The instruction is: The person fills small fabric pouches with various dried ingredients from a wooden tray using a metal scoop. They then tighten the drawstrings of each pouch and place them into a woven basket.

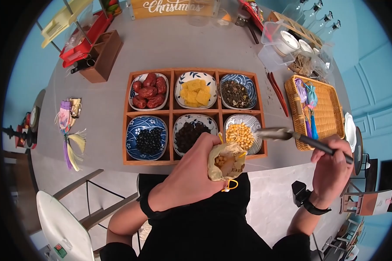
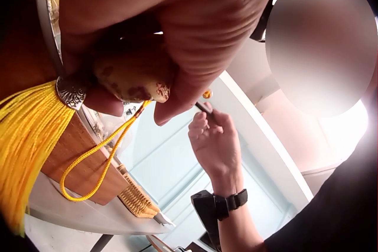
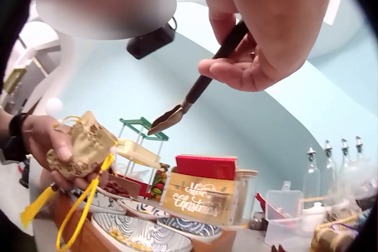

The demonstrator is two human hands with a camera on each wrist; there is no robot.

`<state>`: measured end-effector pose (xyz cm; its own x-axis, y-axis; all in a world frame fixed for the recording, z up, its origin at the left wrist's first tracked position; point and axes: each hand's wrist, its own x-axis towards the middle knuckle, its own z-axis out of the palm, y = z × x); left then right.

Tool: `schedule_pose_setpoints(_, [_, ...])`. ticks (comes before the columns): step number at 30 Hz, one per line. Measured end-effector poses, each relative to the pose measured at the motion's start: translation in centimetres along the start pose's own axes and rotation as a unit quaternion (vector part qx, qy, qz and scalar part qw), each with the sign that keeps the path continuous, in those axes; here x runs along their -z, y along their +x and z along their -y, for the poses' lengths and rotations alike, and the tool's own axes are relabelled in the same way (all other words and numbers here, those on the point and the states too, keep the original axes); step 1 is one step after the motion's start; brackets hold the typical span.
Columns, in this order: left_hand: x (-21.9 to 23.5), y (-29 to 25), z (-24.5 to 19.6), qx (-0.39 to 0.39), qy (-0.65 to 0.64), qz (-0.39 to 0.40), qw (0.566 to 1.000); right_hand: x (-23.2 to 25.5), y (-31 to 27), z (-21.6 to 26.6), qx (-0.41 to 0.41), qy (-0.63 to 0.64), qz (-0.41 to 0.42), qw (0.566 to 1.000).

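The left hand [image 1: 191, 174] grips a small cream cloth pouch [image 1: 226, 162], its mouth facing up, with yellow beans and other bits inside. A yellow cord loop and a yellow tassel [image 2: 29, 145] hang from the pouch. The right hand [image 1: 331, 167] holds the black handle of a metal scoop [image 1: 275, 134], whose head is over the right edge of the bowl of yellow beans [image 1: 240, 134]. In the right wrist view the pouch [image 3: 85, 148] is left of the scoop [image 3: 168, 121], apart from it.
A wooden tray [image 1: 171, 91] holds several bowls: red dates, yellow pieces, dried leaves, black beans and dark dried bits. Right of it lie red tongs [image 1: 278, 93] and a wicker basket [image 1: 324, 111] with sachets. Another tasselled sachet [image 1: 65, 117] is at left; bins and bottles stand behind.
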<state>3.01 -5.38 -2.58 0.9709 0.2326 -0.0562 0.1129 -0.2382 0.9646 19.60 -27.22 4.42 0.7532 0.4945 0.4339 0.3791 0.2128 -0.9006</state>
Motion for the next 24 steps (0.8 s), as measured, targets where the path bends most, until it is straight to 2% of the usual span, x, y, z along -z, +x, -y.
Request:
schedule_pose_setpoints(4, [0.1,-0.7,0.2,-0.003,-0.067,-0.023,0.998,1.5,-1.4,-4.6,-0.131,-0.012,-0.220,0.967])
schedule_pose_setpoints(6, [0.3,-1.0,-0.1,-0.034,-0.205,-0.070,0.976,1.4,-2.7,-6.7,-0.210,-0.020,-0.247,0.946])
schedule_pose_setpoints(7, [0.7,-0.9,0.0,-0.033,-0.201,-0.073,0.976,1.3,-3.3,-7.6,-0.240,-0.021,-0.261,0.935])
schedule_pose_setpoints(9, [1.3,-0.3,0.3,0.023,-0.258,0.020,0.966,1.1,-4.3,-8.9,-0.261,-0.061,-0.226,0.937])
schedule_pose_setpoints(11, [1.2,-0.1,-0.9,0.005,-0.250,0.004,0.968,0.9,-5.2,-9.8,-0.215,-0.187,-0.167,0.944])
schedule_pose_setpoints(13, [1.2,-0.1,-1.6,-0.018,-0.180,-0.019,0.983,0.9,-5.5,-10.0,-0.174,-0.393,-0.106,0.897])
schedule_pose_setpoints(14, [1.6,0.0,-1.7,-0.002,-0.171,-0.005,0.985,0.6,-5.5,-9.9,-0.173,-0.391,-0.105,0.898])
schedule_pose_setpoints(16, [1.6,0.0,-1.8,-0.002,-0.170,-0.022,0.985,0.1,-4.7,-9.1,-0.070,-0.504,-0.064,0.858])
schedule_pose_setpoints(17, [1.5,0.1,-1.9,0.000,-0.170,-0.036,0.985,-0.4,-4.3,-8.2,-0.065,-0.503,-0.062,0.860])
schedule_pose_setpoints(19, [1.6,0.4,-1.8,0.005,-0.162,-0.040,0.986,-2.6,-3.8,-5.0,-0.113,-0.296,-0.078,0.945])
schedule_pose_setpoints(21, [1.0,0.6,-1.6,0.012,-0.152,-0.034,0.988,-5.1,-3.6,-2.4,-0.094,-0.168,0.058,0.980])
schedule_pose_setpoints(23, [0.3,1.0,-1.4,0.001,-0.090,-0.047,0.995,-8.8,-2.4,-0.1,-0.069,-0.227,0.147,0.960])
schedule_pose_setpoints(24, [0.2,0.9,-1.5,-0.007,-0.058,-0.038,0.998,-9.7,-2.1,-0.3,-0.066,-0.227,0.143,0.961])
